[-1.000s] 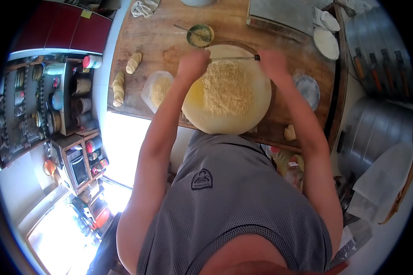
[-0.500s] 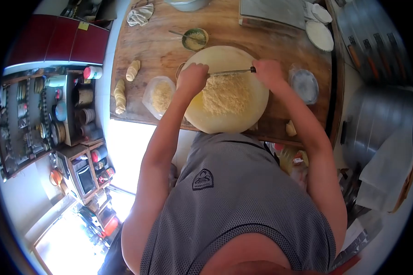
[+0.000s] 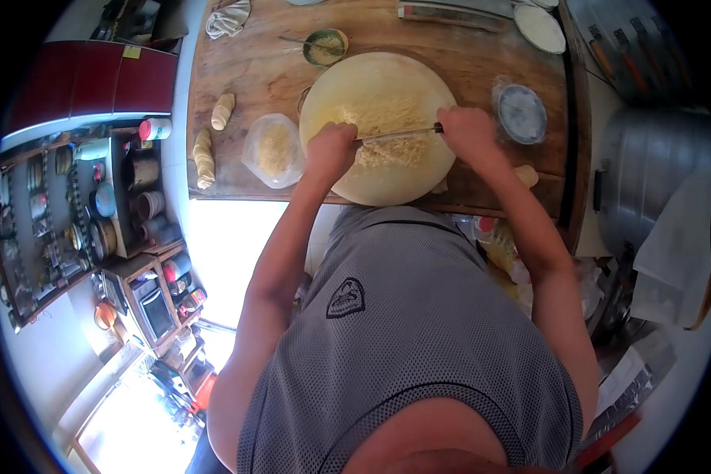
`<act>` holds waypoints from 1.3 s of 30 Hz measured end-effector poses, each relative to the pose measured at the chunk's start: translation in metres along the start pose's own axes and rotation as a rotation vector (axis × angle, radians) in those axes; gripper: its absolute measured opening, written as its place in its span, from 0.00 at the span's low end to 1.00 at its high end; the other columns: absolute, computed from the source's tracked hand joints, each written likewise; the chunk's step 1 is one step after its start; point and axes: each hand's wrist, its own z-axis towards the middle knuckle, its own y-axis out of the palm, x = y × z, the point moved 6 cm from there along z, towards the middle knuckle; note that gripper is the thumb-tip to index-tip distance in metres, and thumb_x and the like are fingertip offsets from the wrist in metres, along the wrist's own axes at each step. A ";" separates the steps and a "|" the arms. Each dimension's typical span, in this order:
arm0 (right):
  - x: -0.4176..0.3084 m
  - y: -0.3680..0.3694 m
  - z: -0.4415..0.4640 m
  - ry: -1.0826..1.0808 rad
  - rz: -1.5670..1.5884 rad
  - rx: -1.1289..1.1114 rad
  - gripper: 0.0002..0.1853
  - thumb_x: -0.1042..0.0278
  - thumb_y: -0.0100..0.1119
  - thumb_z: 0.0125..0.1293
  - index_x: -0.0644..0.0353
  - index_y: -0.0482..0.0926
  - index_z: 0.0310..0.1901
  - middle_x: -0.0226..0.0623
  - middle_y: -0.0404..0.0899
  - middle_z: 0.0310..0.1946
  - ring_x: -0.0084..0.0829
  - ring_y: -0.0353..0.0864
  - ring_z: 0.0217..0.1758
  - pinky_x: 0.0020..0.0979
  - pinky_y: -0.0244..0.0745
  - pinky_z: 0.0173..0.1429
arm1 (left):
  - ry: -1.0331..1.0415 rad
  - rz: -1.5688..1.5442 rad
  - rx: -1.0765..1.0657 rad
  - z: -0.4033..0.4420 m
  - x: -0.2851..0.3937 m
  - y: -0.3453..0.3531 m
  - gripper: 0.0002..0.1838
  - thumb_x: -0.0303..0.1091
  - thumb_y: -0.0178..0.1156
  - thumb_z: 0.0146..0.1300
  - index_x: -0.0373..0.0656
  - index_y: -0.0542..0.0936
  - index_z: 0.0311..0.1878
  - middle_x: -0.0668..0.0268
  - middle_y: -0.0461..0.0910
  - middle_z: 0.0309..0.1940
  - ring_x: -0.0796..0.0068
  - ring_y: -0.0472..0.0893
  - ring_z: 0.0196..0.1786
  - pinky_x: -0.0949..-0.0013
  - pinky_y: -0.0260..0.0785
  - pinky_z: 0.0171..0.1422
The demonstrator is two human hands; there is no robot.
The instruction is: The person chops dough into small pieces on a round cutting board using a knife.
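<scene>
A knife (image 3: 403,134) lies crosswise over the round, pale chopping board (image 3: 347,83), with its blade in a heap of finely chopped, yellowish crumbs (image 3: 383,114). Its dark handle is in my right hand (image 3: 464,131), fingers wrapped round it. At the other end, my left hand (image 3: 332,150) is closed on the tip end of the blade. Crumbs show on both sides of the blade. What the crumbs are made of I cannot tell.
Left of the board sit a clear bag of similar crumbs (image 3: 274,148) and two twisted dough pieces (image 3: 204,158). Behind it stands a small green bowl (image 3: 326,47) with a spoon. A lidded plastic tub (image 3: 521,114) is to the right on the wooden table (image 3: 253,71).
Both hands have drawn the knife toward my body, from the far side of the heap to its nearer part. The camera view has shifted, so the board appears higher.
</scene>
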 end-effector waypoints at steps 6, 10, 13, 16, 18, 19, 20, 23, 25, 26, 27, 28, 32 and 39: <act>0.001 0.012 0.001 0.028 0.005 -0.135 0.03 0.68 0.63 0.60 0.55 0.82 0.34 0.43 0.85 0.30 0.48 0.88 0.35 0.47 0.81 0.38 | -0.011 0.015 -0.020 0.003 0.003 -0.012 0.10 0.37 0.69 0.62 0.43 0.79 0.34 0.63 0.83 0.34 0.55 0.82 0.45 0.51 0.76 0.46; 0.006 0.024 0.011 0.038 0.019 -0.103 0.04 0.67 0.63 0.60 0.56 0.82 0.34 0.44 0.85 0.30 0.49 0.88 0.36 0.49 0.81 0.39 | 0.006 -0.003 0.062 0.009 -0.002 -0.009 0.10 0.37 0.69 0.62 0.44 0.79 0.34 0.64 0.83 0.35 0.56 0.82 0.45 0.51 0.76 0.47; 0.008 0.025 0.019 0.035 0.012 -0.125 0.03 0.68 0.62 0.60 0.56 0.82 0.33 0.44 0.84 0.30 0.49 0.87 0.35 0.49 0.81 0.38 | -0.001 0.022 0.028 0.015 -0.008 -0.001 0.09 0.37 0.69 0.62 0.44 0.79 0.34 0.64 0.83 0.35 0.56 0.82 0.45 0.51 0.76 0.46; 0.010 0.013 0.025 0.025 0.011 -0.083 0.03 0.68 0.61 0.61 0.56 0.81 0.33 0.44 0.84 0.29 0.49 0.87 0.35 0.49 0.80 0.37 | -0.024 0.023 0.066 0.013 -0.002 -0.016 0.09 0.37 0.69 0.62 0.44 0.79 0.34 0.64 0.83 0.34 0.57 0.82 0.45 0.51 0.76 0.46; 0.013 0.016 0.024 0.010 0.015 -0.050 0.03 0.68 0.61 0.61 0.55 0.81 0.33 0.44 0.84 0.29 0.49 0.87 0.35 0.49 0.80 0.37 | -0.022 0.030 0.052 0.019 -0.012 0.003 0.09 0.37 0.69 0.62 0.44 0.80 0.34 0.64 0.83 0.34 0.57 0.82 0.45 0.51 0.76 0.46; 0.013 0.030 0.023 0.001 0.008 -0.077 0.03 0.68 0.61 0.61 0.55 0.81 0.33 0.44 0.84 0.29 0.49 0.87 0.35 0.49 0.80 0.37 | -0.011 0.046 0.034 0.022 -0.013 0.006 0.09 0.37 0.69 0.62 0.45 0.80 0.34 0.64 0.83 0.34 0.57 0.82 0.45 0.51 0.76 0.46; 0.017 0.041 0.026 -0.007 -0.002 -0.097 0.03 0.68 0.61 0.61 0.55 0.81 0.33 0.44 0.84 0.28 0.48 0.87 0.34 0.49 0.80 0.37 | -0.014 0.048 0.046 0.023 -0.016 0.006 0.09 0.37 0.69 0.62 0.45 0.80 0.34 0.64 0.83 0.34 0.57 0.82 0.45 0.51 0.76 0.46; 0.017 0.015 0.031 0.002 -0.010 -0.066 0.03 0.67 0.60 0.62 0.55 0.81 0.33 0.44 0.84 0.28 0.48 0.87 0.34 0.49 0.80 0.36 | -0.003 0.036 0.049 0.022 -0.009 -0.005 0.09 0.38 0.69 0.63 0.45 0.80 0.34 0.65 0.83 0.33 0.57 0.82 0.45 0.52 0.76 0.46; 0.020 0.016 0.038 -0.012 -0.014 -0.044 0.04 0.67 0.60 0.62 0.55 0.81 0.33 0.44 0.84 0.28 0.48 0.87 0.33 0.49 0.80 0.36 | -0.009 0.022 0.098 0.026 -0.005 -0.017 0.09 0.38 0.68 0.63 0.45 0.80 0.33 0.65 0.83 0.32 0.57 0.82 0.44 0.52 0.76 0.46; 0.019 0.018 0.036 -0.020 -0.011 -0.034 0.04 0.67 0.60 0.62 0.55 0.81 0.33 0.44 0.84 0.28 0.48 0.87 0.33 0.48 0.80 0.36 | -0.014 0.020 0.093 0.027 -0.009 -0.010 0.09 0.38 0.68 0.63 0.45 0.80 0.33 0.65 0.83 0.32 0.57 0.82 0.44 0.52 0.76 0.46; 0.019 0.024 0.033 -0.021 -0.008 -0.039 0.04 0.67 0.60 0.62 0.55 0.81 0.33 0.44 0.84 0.28 0.48 0.87 0.33 0.48 0.80 0.36 | 0.008 0.034 0.084 0.031 -0.010 -0.006 0.09 0.38 0.68 0.62 0.45 0.80 0.33 0.65 0.83 0.32 0.57 0.82 0.44 0.52 0.76 0.46; 0.021 0.032 0.034 -0.010 -0.017 -0.077 0.04 0.67 0.60 0.63 0.55 0.81 0.33 0.44 0.84 0.28 0.48 0.87 0.33 0.49 0.80 0.37 | 0.034 0.050 0.083 0.037 -0.012 -0.002 0.09 0.38 0.69 0.62 0.45 0.80 0.33 0.65 0.83 0.33 0.57 0.82 0.44 0.52 0.76 0.46; 0.024 0.007 0.042 0.058 -0.054 -0.062 0.04 0.67 0.60 0.63 0.56 0.82 0.34 0.44 0.85 0.29 0.49 0.87 0.34 0.50 0.80 0.39 | 0.020 0.071 0.126 0.040 -0.006 -0.017 0.09 0.38 0.69 0.62 0.45 0.79 0.33 0.64 0.83 0.33 0.57 0.82 0.44 0.52 0.77 0.45; 0.028 0.025 0.046 0.039 0.001 -0.125 0.04 0.68 0.60 0.64 0.56 0.82 0.35 0.44 0.85 0.30 0.49 0.87 0.36 0.50 0.80 0.39 | 0.020 0.078 0.090 0.049 -0.011 -0.012 0.10 0.38 0.69 0.62 0.45 0.79 0.33 0.64 0.83 0.34 0.57 0.82 0.45 0.52 0.77 0.46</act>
